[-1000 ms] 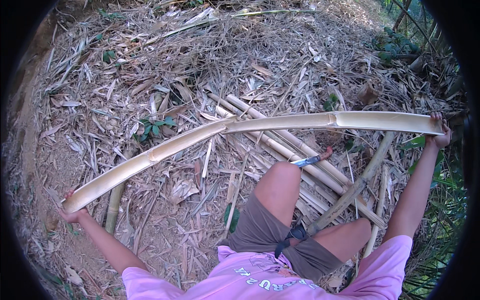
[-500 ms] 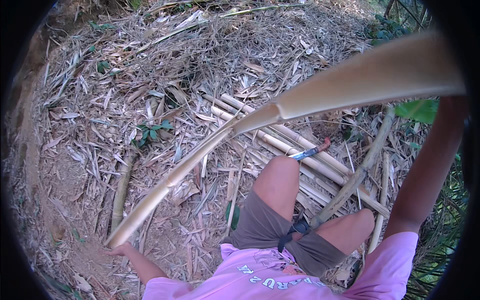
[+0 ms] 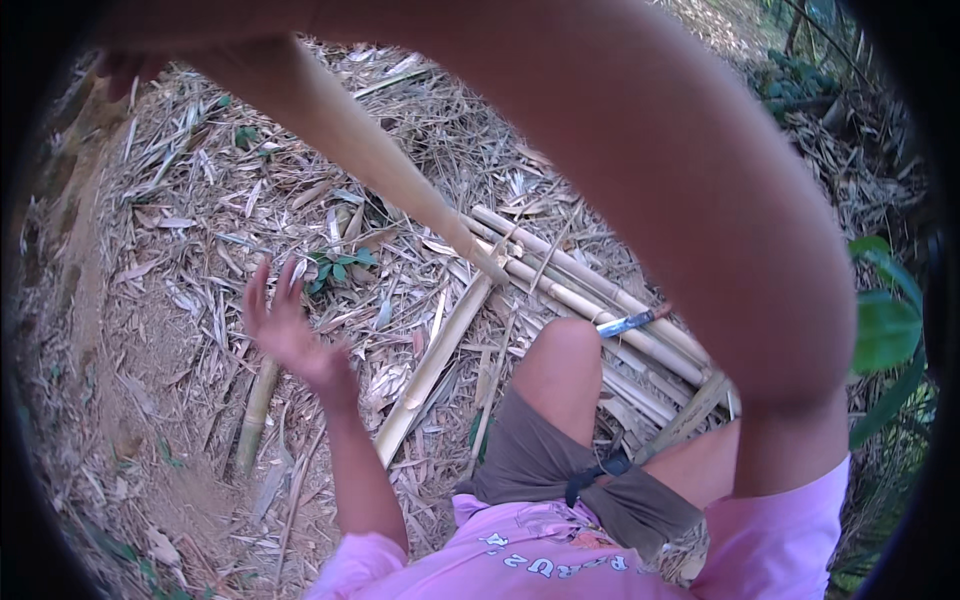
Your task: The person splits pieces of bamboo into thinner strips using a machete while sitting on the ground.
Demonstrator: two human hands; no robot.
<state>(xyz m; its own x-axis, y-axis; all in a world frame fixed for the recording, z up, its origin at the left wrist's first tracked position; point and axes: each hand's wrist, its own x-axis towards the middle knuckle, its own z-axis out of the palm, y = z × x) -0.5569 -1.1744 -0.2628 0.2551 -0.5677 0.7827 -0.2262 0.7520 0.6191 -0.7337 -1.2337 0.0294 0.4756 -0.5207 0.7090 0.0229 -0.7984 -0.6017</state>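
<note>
A long split bamboo strip [image 3: 385, 165] runs from the upper left down to the middle, where it is sharply bent. Its lower part [image 3: 440, 370] slants down left toward my left forearm. My right arm arches across the top of the view. My right hand [image 3: 140, 62], dim and partly cut off by the dark rim, is closed at the strip's raised end; its grip is largely hidden. My left hand [image 3: 295, 335] is raised over the ground left of the strip, fingers spread and holding nothing.
Several bamboo poles [image 3: 590, 300] lie beyond my knees. A knife [image 3: 632, 322] rests across them. A thicker pole [image 3: 685, 412] lies by my right leg, and a short bamboo piece [image 3: 257, 415] at left. Dry leaves cover the ground; a green plant [image 3: 340, 265] grows among them.
My right hand has swung from the far right to the upper left, carrying the strip's end over. My left hand has let go of the strip's lower end and risen.
</note>
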